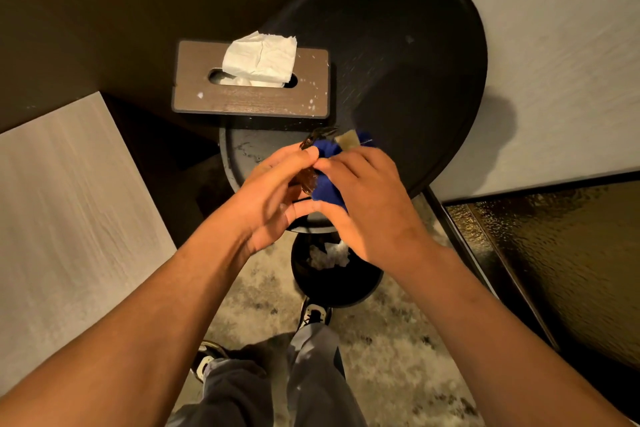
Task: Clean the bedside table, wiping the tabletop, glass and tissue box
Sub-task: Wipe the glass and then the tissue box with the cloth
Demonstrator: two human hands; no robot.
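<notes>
Left hand (273,198): fingers curled round an amber glass (309,180), held above the near rim of the round, matte black bedside table (415,55). Right hand (360,204): grips a soft blue cloth (327,185) bunched against the glass. Tissue box (251,99): rectangular, wood-grain, speckled white, crumpled tissue (261,57) protruding, on the table's left.

1 head-worn camera, steeply downward over the bedside table (398,55), close above both hands.

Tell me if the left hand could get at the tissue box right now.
Probably not at once. The left hand grips the amber glass while the right hand wipes it with the blue cloth. The path to the tissue box looks open otherwise.
</notes>
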